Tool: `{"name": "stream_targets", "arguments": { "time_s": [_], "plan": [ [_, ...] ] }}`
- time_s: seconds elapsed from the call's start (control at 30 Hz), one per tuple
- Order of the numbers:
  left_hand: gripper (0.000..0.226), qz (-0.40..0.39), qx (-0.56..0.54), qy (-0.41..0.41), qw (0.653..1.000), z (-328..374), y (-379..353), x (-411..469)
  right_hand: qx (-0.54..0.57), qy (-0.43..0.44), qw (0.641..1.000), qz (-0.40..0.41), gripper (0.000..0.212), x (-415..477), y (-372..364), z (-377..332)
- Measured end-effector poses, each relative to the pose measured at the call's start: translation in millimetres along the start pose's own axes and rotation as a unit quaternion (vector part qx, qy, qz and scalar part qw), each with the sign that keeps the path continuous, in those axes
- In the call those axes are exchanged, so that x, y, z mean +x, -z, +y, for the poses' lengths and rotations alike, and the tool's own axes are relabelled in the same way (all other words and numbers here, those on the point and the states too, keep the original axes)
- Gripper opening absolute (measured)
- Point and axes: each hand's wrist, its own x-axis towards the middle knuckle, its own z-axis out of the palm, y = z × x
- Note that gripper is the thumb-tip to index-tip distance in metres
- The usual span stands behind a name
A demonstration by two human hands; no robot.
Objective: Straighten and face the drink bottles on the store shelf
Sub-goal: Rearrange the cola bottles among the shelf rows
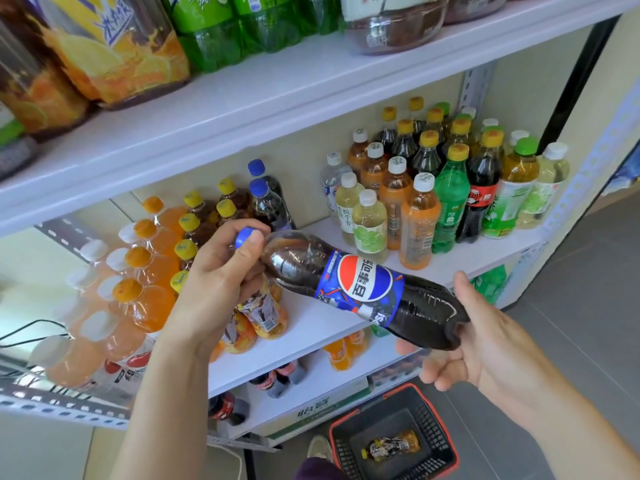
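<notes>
The cola bottle (360,289) lies nearly flat before the front edge of the shelf (294,341), cap leftward in the gripping left hand (214,289), base in the right hand (485,348), whose fingers (446,370) seem curled underneath.

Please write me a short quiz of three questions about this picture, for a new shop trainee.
1. Whose fingers grip the blue cap of the cola bottle?
A) left hand
B) right hand
2. True or false: the cola bottle is held upright.
3. Count the drinks in the red basket.
Key: 1 A; 2 false, it lies almost level; 3 one.
</notes>
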Motion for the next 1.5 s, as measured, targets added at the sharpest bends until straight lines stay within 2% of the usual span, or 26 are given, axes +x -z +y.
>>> {"name": "stream_targets", "arguments": {
  "time_s": [0.07,0.17,0.23,0.4,0.53,0.6,0.67,0.73,0.83,0.93,1.0,1.07,1.17,1.27,1.37,1.47,1.5],
  "plan": [
    [0.018,0.028,-0.016,-0.005,0.999,0.0,-2.8,-1.7,0.038,0.000,0.999,-0.017,0.069,0.7,0.3,3.0],
    [0.021,0.053,-0.041,0.006,0.998,0.8,-8.1,-5.5,0.099,0.066,0.992,-0.038,0.058,2.1,2.8,3.1],
    [0.027,0.072,-0.053,0.019,0.996,0.8,-12.0,-7.6,0.100,0.093,0.989,-0.052,0.064,1.5,3.9,1.6],
    [0.042,0.109,-0.030,0.044,0.993,-3.2,-12.3,-10.0,0.063,0.122,0.989,-0.063,0.053,-2.3,1.8,4.4],
    [0.023,0.071,0.009,0.019,0.997,-4.3,-2.9,-14.8,0.054,0.113,0.992,-0.024,0.047,-4.1,-3.2,0.5],
    [0.015,0.024,-0.015,0.000,1.000,-1.8,4.3,-17.5,0.056,0.097,0.994,-0.019,0.053,-5.3,-6.7,-0.6],
    [0.027,-0.032,-0.052,-0.018,0.998,0.8,10.6,-19.6,0.072,0.060,0.996,0.005,0.059,-4.4,-9.1,-0.5],
    [0.033,-0.048,-0.050,-0.045,0.997,5.2,10.3,-20.5,0.064,0.019,0.997,0.026,0.064,-3.0,-8.4,0.9],
    [0.041,-0.006,-0.027,-0.062,0.998,9.7,0.2,-19.9,0.020,-0.017,1.000,-0.015,0.067,-2.5,-8.0,3.2],
    [0.037,0.050,-0.055,-0.049,0.996,6.8,-4.0,-20.1,0.053,-0.034,0.997,-0.045,0.065,-2.4,-8.2,6.4],
    [0.028,0.081,-0.046,-0.028,0.995,4.5,-3.9,-19.9,0.086,-0.015,0.995,-0.048,0.059,-3.3,-9.2,6.6],
    [0.028,0.108,-0.026,-0.012,0.994,2.2,-3.4,-19.4,0.076,0.019,0.996,-0.045,0.053,-4.9,-11.1,4.5],
    [0.039,0.148,0.004,0.011,0.989,-0.9,-5.2,-18.8,0.008,0.065,0.996,-0.055,0.064,-8.2,-13.8,5.0],
    [0.040,0.173,0.029,0.026,0.984,-1.2,-4.9,-18.3,0.018,0.086,0.995,-0.035,0.067,-8.5,-13.7,7.8],
    [0.033,0.146,0.044,0.012,0.988,-1.7,-2.6,-21.3,0.007,0.083,0.996,-0.027,0.074,-8.3,-13.2,6.7],
    [0.020,0.090,0.030,-0.011,0.995,1.2,2.7,-26.3,-0.014,0.074,0.997,-0.017,0.068,-7.4,-13.1,6.7],
    [0.023,0.065,0.020,-0.014,0.998,1.4,5.8,-27.1,-0.018,0.073,0.997,-0.005,0.066,-6.4,-13.2,7.3]
  ]
}}
